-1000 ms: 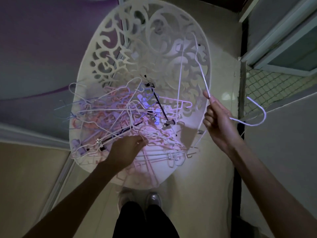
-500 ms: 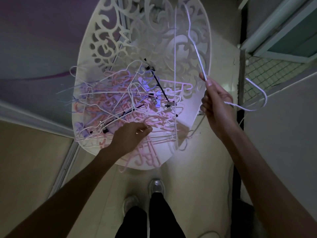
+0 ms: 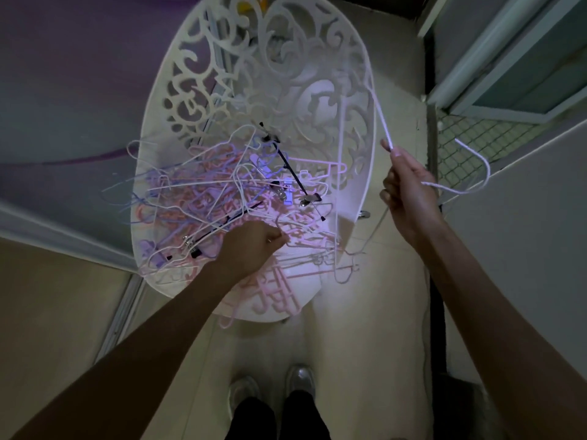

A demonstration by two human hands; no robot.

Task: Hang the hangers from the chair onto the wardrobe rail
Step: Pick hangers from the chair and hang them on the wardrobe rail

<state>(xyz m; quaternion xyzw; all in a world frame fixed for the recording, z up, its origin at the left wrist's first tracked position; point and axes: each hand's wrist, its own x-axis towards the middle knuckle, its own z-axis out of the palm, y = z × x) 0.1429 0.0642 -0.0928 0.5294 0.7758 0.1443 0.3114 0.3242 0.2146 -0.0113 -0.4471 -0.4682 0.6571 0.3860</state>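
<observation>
The single head-worn wide-angle camera looked steeply down from close above the person's outstretched arms, facing forward over the chair [image 3: 178, 100] and floor [image 3: 365, 328], with the person's own shoes [image 3: 273, 387] at the bottom edge.

bare forearms, a thin ring [image 3: 269, 240] on one finger, black trousers [image 3: 279, 419], pale shoes [image 3: 300, 377]

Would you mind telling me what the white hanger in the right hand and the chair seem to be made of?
The white hanger, held by the right hand, looks like thin wire with a matte white coating: it is slender, evenly round and bent into a hook. The chair looks like rigid white plastic, or possibly painted board: a smooth curved shell with cut-out scrollwork. Neither is certain in this dim light.
</observation>
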